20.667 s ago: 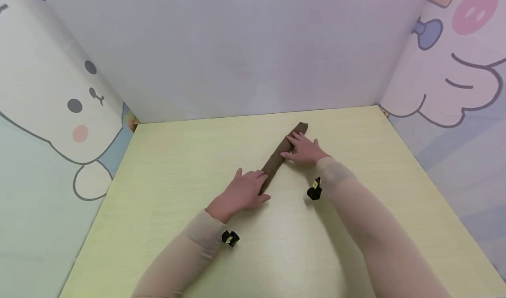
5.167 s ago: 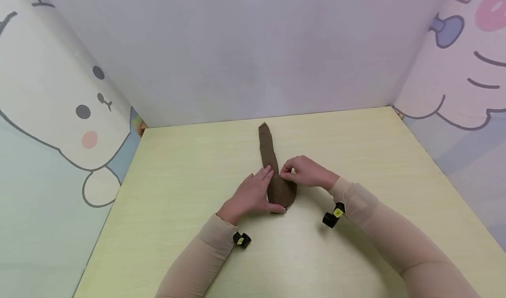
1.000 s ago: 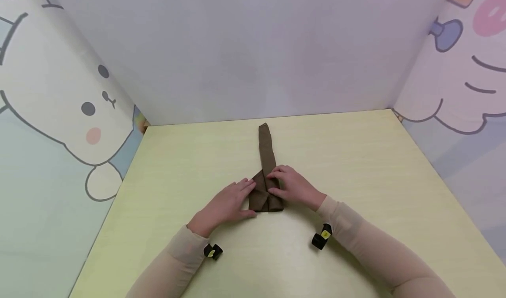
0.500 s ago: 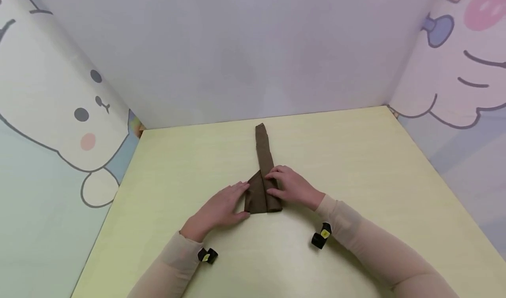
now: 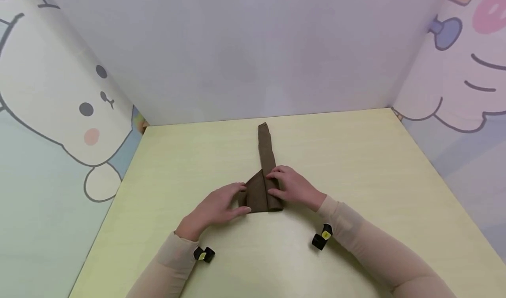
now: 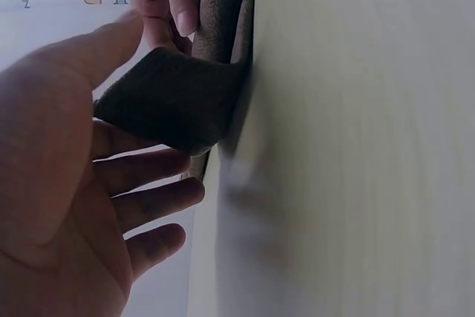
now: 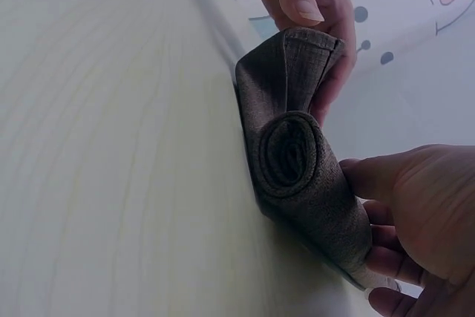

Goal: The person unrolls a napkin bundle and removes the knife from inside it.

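A brown cloth lies on the table, rolled into a long, narrow roll that points toward the back wall. From the roll's near part a loose flap spreads to the left, its outer edge lifted and bent up. My left hand is at that edge; in the left wrist view its fingers are spread and fairly straight, with the flap between thumb and fingers. The right hand holds the roll's near part from the right, thumb and fingers bent around it. The spiral end of the roll shows in the right wrist view.
The pale wooden table meets a plain light wall at the back. Side panels with cartoon animals stand left and right. A small black device sits at each wrist.
Over the last second the flap has spread wider to the left, and the left hand has moved left with its edge. The right hand has stayed on the roll.
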`<state>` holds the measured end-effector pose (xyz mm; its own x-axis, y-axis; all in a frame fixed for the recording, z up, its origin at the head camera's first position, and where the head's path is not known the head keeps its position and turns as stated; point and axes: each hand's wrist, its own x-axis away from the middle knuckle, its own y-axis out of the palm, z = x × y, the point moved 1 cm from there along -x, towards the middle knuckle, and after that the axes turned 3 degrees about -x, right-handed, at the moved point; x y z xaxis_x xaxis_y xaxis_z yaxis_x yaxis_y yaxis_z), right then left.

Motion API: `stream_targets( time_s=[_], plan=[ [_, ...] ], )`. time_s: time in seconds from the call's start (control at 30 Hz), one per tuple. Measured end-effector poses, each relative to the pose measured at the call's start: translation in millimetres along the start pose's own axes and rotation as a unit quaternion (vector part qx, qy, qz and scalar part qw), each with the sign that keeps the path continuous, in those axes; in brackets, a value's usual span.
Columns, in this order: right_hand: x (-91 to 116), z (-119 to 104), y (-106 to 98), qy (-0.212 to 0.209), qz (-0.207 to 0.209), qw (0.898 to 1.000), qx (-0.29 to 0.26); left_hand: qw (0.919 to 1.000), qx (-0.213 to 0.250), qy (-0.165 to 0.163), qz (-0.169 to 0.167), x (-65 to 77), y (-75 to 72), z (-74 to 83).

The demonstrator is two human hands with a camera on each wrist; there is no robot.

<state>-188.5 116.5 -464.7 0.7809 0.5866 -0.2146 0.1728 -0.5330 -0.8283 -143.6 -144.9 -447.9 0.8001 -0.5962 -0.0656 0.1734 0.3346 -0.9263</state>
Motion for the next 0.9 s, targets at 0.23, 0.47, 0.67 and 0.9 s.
stream_targets(
  time_s=[0.23, 0.47, 0.67, 0.9],
  plan=[
    [1.8, -1.4, -0.2, 0.004, 0.001, 1.000, -0.004, 0.9999, 0.001, -0.009, 0.007, 5.1, -0.5, -3.8],
    [1.8, -1.0, -0.1, 0.006, 0.000, 1.000, -0.001, 0.9995, 0.000, -0.030, 0.004, 7.8, -3.3, -6.5],
    [2.1, 0.1, 0.5, 0.012, -0.007, 1.000, -0.003, 0.9996, -0.004, -0.029, 0.002, 9.4, -1.6, -7.1],
    [2.8, 0.3, 0.0, 0.012, -0.003, 1.000, -0.014, 0.9989, -0.046, -0.013, 0.005, 8.3, 4.3, -9.5]
  ],
)
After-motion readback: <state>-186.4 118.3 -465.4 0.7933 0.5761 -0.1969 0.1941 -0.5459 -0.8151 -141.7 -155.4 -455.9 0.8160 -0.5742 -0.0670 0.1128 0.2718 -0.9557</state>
